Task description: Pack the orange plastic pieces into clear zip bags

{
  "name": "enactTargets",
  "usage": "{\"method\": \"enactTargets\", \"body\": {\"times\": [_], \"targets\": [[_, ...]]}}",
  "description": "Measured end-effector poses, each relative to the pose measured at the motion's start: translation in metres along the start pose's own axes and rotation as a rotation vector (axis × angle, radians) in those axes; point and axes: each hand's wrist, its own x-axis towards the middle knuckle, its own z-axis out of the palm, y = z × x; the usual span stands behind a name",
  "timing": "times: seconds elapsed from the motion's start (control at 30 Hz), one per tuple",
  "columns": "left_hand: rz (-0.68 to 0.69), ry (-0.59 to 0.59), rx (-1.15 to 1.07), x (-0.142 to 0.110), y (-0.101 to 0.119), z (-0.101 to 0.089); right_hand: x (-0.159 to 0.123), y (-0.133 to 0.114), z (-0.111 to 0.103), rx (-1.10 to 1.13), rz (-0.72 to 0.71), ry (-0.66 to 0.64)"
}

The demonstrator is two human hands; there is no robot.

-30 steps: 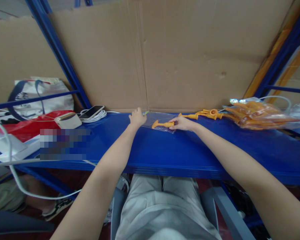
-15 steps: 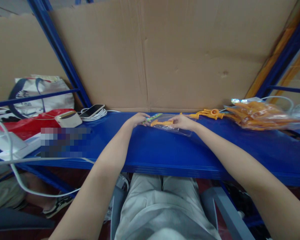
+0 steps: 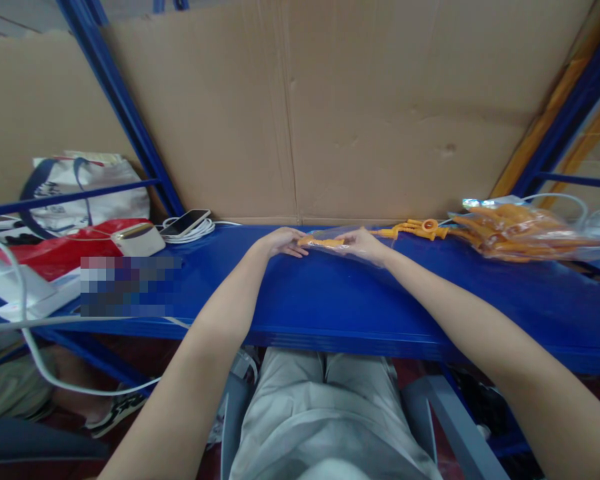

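Note:
A clear plastic bag (image 3: 371,259) with an orange plastic piece (image 3: 325,243) in it lies between my hands at the back of the blue table. My left hand (image 3: 283,241) grips the bag's left end, by the tip of the orange piece, some fingers stretched a little below it. On the other side, my right hand (image 3: 364,244) is closed on the bag around the orange piece's right end. Loose orange plastic pieces (image 3: 425,229), one with a round cup-like end, lie just right of my right hand. The exact kind of these pieces cannot be made out.
A larger clear bag of orange pieces (image 3: 525,230) sits at the right of the blue table (image 3: 330,300). Toward the left are a phone (image 3: 187,223) on a coiled white cable, a cream case (image 3: 139,238), a red bag and a cloth bag. Cardboard (image 3: 380,113) stands behind.
The bag's green printed strip, seen beside my left hand before, no longer shows. My left hand has shifted slightly right, its fingers now at the orange piece's left end.

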Motion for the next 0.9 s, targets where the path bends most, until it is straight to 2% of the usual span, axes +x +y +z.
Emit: {"method": "enactTargets", "body": {"times": [0.1, 0.2, 0.27, 0.37, 0.53, 0.63, 0.7, 0.77, 0.9], "targets": [[-0.013, -0.02, -0.012, 0.0, 0.001, 0.001, 0.0, -0.003, 0.001, -0.076, 0.013, -0.003], [-0.01, 0.019, 0.014, 0.005, 0.0, 0.0, 0.002, -0.001, 0.001, -0.112, -0.031, -0.024], [-0.002, 0.074, 0.039, 0.008, -0.001, -0.001, 0.002, 0.001, 0.001, -0.083, -0.062, -0.047], [0.008, 0.132, 0.093, 0.01, -0.002, -0.003, 0.001, 0.002, 0.002, -0.004, -0.016, -0.088], [0.041, 0.046, 0.186, 0.003, -0.005, -0.005, -0.006, -0.003, 0.002, 0.142, 0.011, -0.093], [0.061, 0.09, 0.222, 0.004, -0.006, -0.006, -0.004, -0.003, -0.002, 0.168, -0.003, -0.076], [0.066, 0.203, 0.299, 0.008, -0.008, -0.008, 0.0, 0.001, -0.009, 0.143, 0.034, -0.002], [0.069, 0.358, 0.458, 0.01, -0.01, -0.01, 0.005, 0.007, -0.019, 0.076, 0.082, 0.125], [0.058, 0.611, 0.839, 0.008, -0.014, -0.013, 0.008, 0.026, -0.049, -0.289, 0.129, 0.451]]}}
